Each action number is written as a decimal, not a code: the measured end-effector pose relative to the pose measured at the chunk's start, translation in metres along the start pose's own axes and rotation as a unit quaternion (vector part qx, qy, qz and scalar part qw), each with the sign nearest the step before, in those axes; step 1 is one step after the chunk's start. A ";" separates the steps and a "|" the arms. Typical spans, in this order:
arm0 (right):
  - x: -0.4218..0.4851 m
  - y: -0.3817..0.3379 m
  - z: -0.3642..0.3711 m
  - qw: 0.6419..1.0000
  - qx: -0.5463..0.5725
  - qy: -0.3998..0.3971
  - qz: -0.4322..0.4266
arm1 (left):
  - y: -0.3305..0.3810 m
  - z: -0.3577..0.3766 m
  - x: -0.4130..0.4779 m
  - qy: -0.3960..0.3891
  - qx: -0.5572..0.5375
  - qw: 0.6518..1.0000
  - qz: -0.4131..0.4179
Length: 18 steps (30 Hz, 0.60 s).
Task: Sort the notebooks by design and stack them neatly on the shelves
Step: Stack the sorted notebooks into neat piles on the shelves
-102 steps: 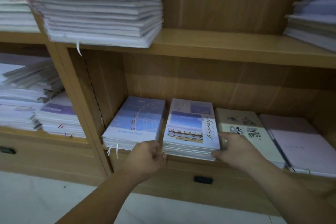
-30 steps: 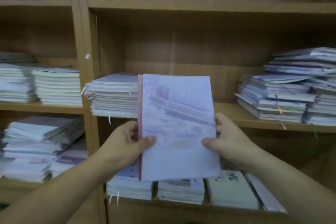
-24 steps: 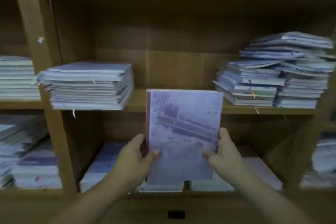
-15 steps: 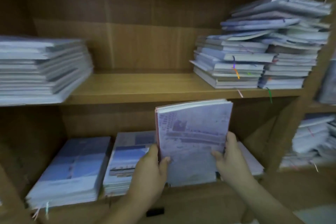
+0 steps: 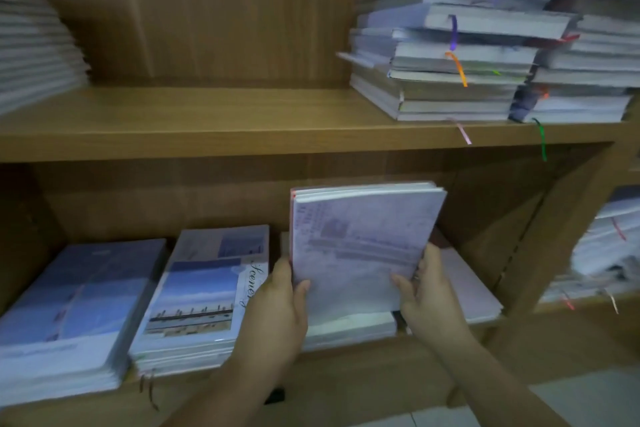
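- Thin bundle of pale lilac notebooks with a red spine (image 5: 360, 246): held upright at the opening of the lower wooden shelf (image 5: 349, 357).
- Left hand (image 5: 277, 308) grips its left edge, and right hand (image 5: 429, 295) grips its right edge.
- Blue sky-print notebook stack (image 5: 201, 295) lies flat just to the left.

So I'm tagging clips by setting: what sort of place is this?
Likely a stationery shop or stockroom: wooden shelves carry stacks of matching notebooks; left hand and right hand hold another bundle.

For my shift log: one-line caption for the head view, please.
Left hand and right hand hold a bundle of pale notebooks upright over the lower shelf.
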State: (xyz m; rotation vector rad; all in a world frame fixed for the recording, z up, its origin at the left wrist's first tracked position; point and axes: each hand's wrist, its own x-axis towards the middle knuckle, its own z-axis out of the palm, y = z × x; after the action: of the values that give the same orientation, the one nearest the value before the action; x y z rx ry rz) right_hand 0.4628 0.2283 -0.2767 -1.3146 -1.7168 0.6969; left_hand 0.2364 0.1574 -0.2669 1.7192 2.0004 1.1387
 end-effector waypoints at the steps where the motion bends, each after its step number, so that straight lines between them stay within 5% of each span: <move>1: -0.001 0.001 0.001 1.000 -0.005 0.004 -0.003 | -0.001 0.001 -0.001 -0.003 0.001 1.000 0.001; 9: -0.002 0.012 0.012 0.997 -0.067 -0.016 0.016 | -0.008 0.009 -0.003 0.008 0.126 0.992 0.023; 18: -0.003 0.031 0.024 0.993 -0.082 -0.056 0.059 | -0.027 0.025 -0.002 -0.083 0.146 0.986 -0.017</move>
State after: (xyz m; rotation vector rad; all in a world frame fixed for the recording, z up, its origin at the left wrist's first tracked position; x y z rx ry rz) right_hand 0.4571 0.2360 -0.3144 -1.5252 -1.8298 0.7223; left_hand 0.2335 0.1656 -0.3028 1.8373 2.1657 0.6913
